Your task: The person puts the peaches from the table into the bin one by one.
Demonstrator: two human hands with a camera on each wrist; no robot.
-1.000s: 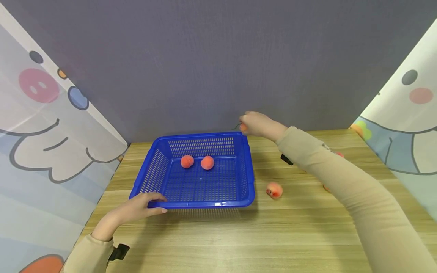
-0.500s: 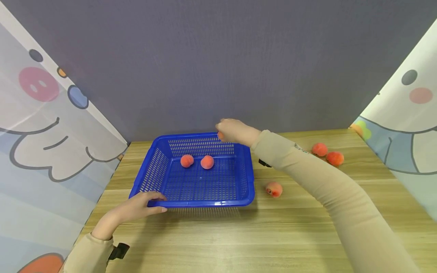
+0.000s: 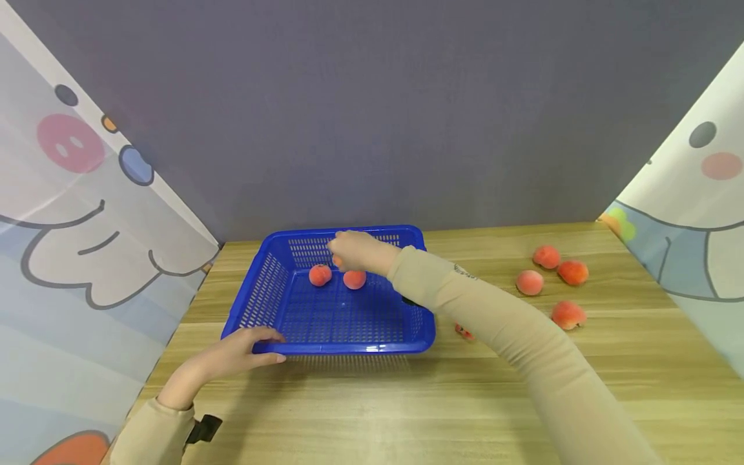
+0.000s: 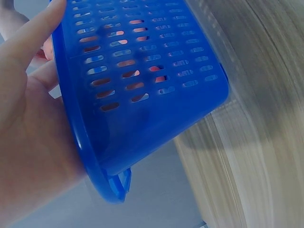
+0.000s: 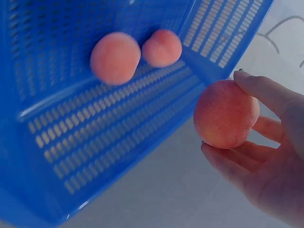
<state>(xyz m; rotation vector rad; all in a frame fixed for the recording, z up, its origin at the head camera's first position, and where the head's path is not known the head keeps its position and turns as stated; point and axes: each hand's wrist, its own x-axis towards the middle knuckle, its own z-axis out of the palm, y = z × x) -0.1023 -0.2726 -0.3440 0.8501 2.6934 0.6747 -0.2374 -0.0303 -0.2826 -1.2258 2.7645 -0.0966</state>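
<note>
A blue plastic basket (image 3: 343,349) with slotted walls stands on the wooden table. My left hand (image 3: 232,352) grips its near left rim, thumb outside and fingers over the edge, as the left wrist view also shows. Over the back part of the basket, my right hand (image 3: 363,250) holds a peach (image 5: 225,114) between thumb and fingers. Two more peaches lie inside on the basket floor: a left one (image 3: 320,274) and a right one (image 3: 354,280), the latter partly covered by the right hand in the head view.
Several peaches (image 3: 568,314) lie on the table (image 3: 372,413) at the right. Another peach (image 3: 464,332), mostly hidden by the right sleeve, is just right of the basket. A grey wall (image 3: 372,116) rises behind, with cartoon-printed sheets (image 3: 64,258) on both sides.
My right hand has moved left and down with the peach, from beyond the basket's back right corner to over its inside. My left hand has stayed on the rim.
</note>
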